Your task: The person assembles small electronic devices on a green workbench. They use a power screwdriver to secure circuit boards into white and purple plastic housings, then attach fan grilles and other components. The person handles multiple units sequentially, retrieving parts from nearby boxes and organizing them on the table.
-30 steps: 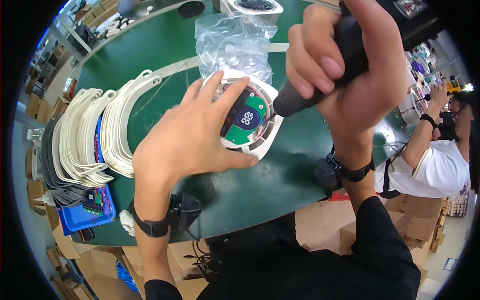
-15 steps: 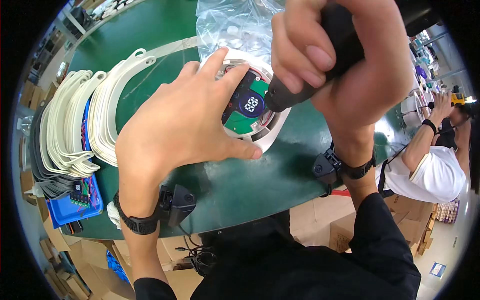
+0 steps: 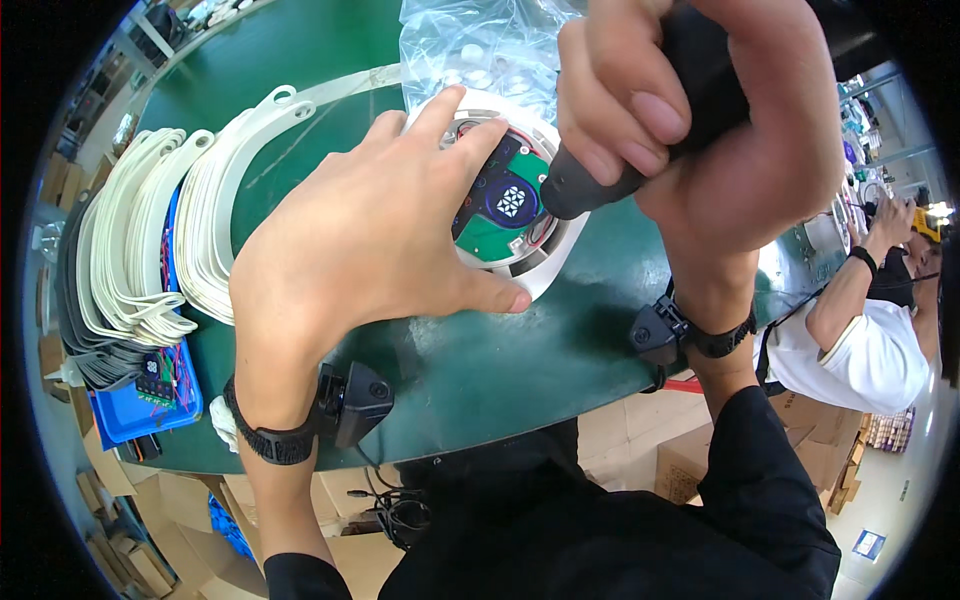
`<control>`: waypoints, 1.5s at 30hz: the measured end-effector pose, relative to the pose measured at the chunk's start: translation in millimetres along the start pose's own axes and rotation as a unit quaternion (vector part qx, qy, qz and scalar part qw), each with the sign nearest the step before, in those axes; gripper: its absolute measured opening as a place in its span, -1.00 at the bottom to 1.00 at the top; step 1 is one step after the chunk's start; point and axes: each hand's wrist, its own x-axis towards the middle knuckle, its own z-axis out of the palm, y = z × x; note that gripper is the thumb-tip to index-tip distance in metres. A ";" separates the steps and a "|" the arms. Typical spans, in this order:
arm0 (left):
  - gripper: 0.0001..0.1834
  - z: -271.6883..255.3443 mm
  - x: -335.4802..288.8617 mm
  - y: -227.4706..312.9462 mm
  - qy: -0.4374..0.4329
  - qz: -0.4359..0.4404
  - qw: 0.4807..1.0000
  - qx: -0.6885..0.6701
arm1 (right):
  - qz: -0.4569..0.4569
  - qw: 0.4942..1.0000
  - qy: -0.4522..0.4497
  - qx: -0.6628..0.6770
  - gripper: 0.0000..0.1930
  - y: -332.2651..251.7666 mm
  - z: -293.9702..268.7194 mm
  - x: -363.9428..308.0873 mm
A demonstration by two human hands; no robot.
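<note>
A round white housing (image 3: 572, 238) lies on the green table, with a green circuit board (image 3: 487, 243) inside it. The board carries a dark panel with a lit display (image 3: 511, 202). My left hand (image 3: 350, 225) spreads across the housing, fingers on its far side and thumb on the near rim, gripping it. In my right hand (image 3: 690, 130) is a black electric screwdriver (image 3: 585, 188), angled down to the left. Its nose meets the right edge of the board; the bit and any screw there cannot be made out.
Stacked white strap-like strips (image 3: 205, 240) and dark grey ones (image 3: 85, 310) lie at the left. Beneath them sits a blue tray (image 3: 140, 425) with wired boards. A clear plastic bag (image 3: 480, 50) of white round pieces is beyond the housing. Far right, a co-worker (image 3: 850, 340) works.
The housing and the screwdriver's nose appear slightly further right in the picture, the nose still at the board's right edge. Both hands keep their grips.
</note>
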 end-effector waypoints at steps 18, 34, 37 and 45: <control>-0.38 -3.5 2.8 4.2 0.004 -0.005 0.995 -0.100 | 0.305 0.921 0.206 0.128 -0.69 -52.1 28.0 31.1; -0.82 -14.3 18.7 2.0 -0.011 0.126 0.983 -0.135 | 0.221 0.934 0.263 0.098 -0.76 -45.3 28.7 34.5; -0.89 -9.3 25.6 0.5 -0.057 0.099 0.977 -0.177 | 0.147 0.948 0.221 0.178 -0.84 -26.2 -4.3 32.7; -0.86 -2.0 5.5 27.6 0.023 0.188 0.979 0.077 | 0.102 0.935 0.313 0.131 -0.80 -50.0 -73.7 27.2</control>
